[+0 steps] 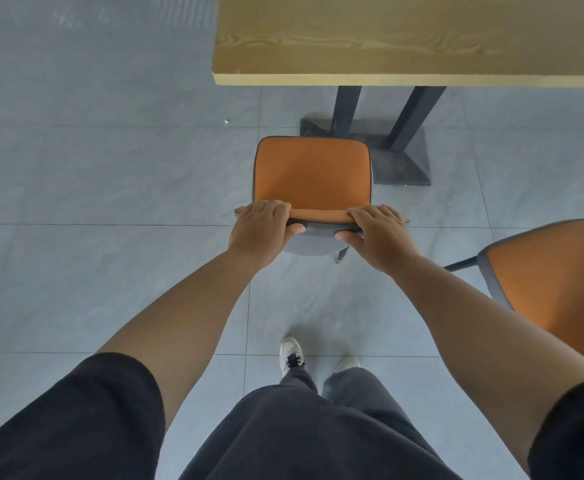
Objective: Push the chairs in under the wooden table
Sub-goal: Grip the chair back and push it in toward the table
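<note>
Orange chair (313,171) backrest gripped by left hand (261,226) and right hand (378,233).

Soft, even daylight fills the scene, with no hard shadows. A pale sheen lies on the grey tiled floor (110,168) near its top-left corner. Wide-angle bending curves the light wooden tabletop (404,39); the feet look slightly smeared.

Orange chair (313,171), pale wood-grain table (404,39), grey tiled floor (93,150)
</note>
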Demonstrator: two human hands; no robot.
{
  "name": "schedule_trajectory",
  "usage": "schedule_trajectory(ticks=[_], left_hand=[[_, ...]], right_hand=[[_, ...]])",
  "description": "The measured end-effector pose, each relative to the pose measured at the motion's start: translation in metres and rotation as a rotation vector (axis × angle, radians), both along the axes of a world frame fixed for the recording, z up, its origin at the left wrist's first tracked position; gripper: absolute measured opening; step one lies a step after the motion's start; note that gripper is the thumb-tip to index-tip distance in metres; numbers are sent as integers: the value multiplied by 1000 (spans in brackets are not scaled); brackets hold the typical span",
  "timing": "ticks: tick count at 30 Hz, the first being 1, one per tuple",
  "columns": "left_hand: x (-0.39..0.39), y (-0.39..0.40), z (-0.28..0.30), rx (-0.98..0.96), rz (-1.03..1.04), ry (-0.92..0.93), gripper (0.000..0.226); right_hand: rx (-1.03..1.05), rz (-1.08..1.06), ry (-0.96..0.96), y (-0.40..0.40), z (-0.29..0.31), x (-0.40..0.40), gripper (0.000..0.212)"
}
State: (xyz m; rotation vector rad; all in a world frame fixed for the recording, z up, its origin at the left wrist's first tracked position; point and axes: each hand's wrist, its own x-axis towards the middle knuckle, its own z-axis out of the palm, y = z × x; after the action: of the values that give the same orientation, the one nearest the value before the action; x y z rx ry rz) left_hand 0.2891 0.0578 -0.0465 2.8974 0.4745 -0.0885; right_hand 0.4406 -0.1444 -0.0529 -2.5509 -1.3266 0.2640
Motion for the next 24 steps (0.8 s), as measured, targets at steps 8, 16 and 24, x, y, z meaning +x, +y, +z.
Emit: schedule_trajectory(ticks=[8, 16, 24], left_hand=[[34, 26, -1, 15, 15, -2, 51], [58, 46, 1, 45, 20, -6, 53], [58, 47, -3, 55, 23, -31, 50]], right_hand=[[-33, 29, 11, 30, 1, 39, 69], [-4, 41, 5, 52, -1, 64, 59], [26, 59, -30, 53, -8, 67, 53]])
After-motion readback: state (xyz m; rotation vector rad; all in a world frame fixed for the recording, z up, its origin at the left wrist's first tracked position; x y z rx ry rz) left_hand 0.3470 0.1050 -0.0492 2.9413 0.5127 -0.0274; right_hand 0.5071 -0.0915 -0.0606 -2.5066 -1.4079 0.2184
